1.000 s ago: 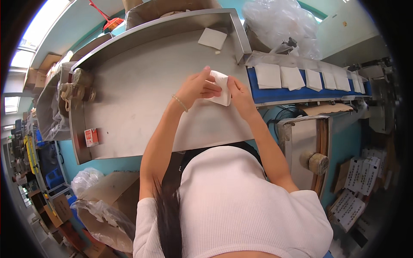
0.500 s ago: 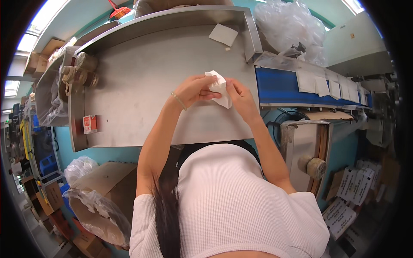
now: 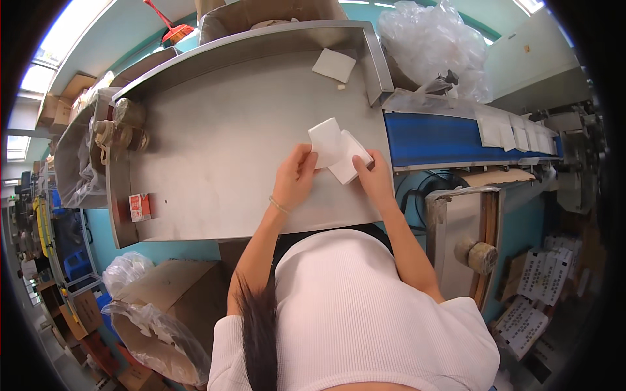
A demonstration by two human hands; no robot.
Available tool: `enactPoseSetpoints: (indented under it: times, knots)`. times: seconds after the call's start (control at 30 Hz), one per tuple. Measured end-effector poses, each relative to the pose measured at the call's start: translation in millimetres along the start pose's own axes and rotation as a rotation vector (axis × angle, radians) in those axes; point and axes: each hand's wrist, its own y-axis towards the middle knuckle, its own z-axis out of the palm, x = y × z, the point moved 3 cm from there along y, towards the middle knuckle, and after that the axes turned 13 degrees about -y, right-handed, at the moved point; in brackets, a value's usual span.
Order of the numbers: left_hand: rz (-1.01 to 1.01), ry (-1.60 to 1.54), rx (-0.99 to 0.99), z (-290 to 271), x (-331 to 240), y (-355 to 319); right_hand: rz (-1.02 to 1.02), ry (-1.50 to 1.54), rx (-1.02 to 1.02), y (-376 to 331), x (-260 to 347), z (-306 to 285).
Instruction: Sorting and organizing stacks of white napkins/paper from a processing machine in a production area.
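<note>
Above the steel worktable [image 3: 215,150], my left hand [image 3: 293,177] pinches a folded white tissue [image 3: 326,144] between thumb and fingers. My right hand [image 3: 376,181] is closed on a second folded white tissue [image 3: 349,166], its thumb on top and its fingers hidden beneath. The two tissues overlap at their inner edges; I cannot tell whether they are joined. Farther off, near the table's back right corner, lies a flat white square [image 3: 334,66] with a small white scrap [image 3: 341,86] beside it.
Right of the table runs a blue conveyor belt [image 3: 430,137] carrying a row of white folded pieces [image 3: 508,133]. A raised steel rim [image 3: 380,65] edges the table. A red and white small box [image 3: 139,207] stands at the left. Cardboard boxes with plastic liners [image 3: 163,300] surround the table.
The crumpled white tissue between my hands now shows as two flat folded pieces, one in each hand. My hands have come slightly nearer to me. The row on the belt starts farther right.
</note>
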Motion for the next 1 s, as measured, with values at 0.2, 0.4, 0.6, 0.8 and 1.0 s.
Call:
enactPoseSetpoints:
  times: [0.2,0.4,0.6,0.8,1.0]
  knots:
    - [0.158,0.227,-0.22,-41.0,-10.9,-34.8,-0.59,-0.555,-0.507,20.5,42.2,-3.1]
    - [0.368,0.415,-0.359,-67.8,-21.8,-63.5,-0.213,-0.693,-0.404,175.9,93.4,5.2]
    - [0.466,0.678,-0.623,-94.7,-39.6,-123.3,-0.306,-1.014,-0.675,214.2,120.3,26.7]
    - [0.579,0.709,-0.836,-113.7,-51.3,-169.6,-0.087,-0.973,-0.598,249.4,101.4,17.4]
    - [0.266,0.312,-1.524,-238.1,-0.2,-288.8,-0.209,-0.47,-0.303,313.4,54.3,-28.4]
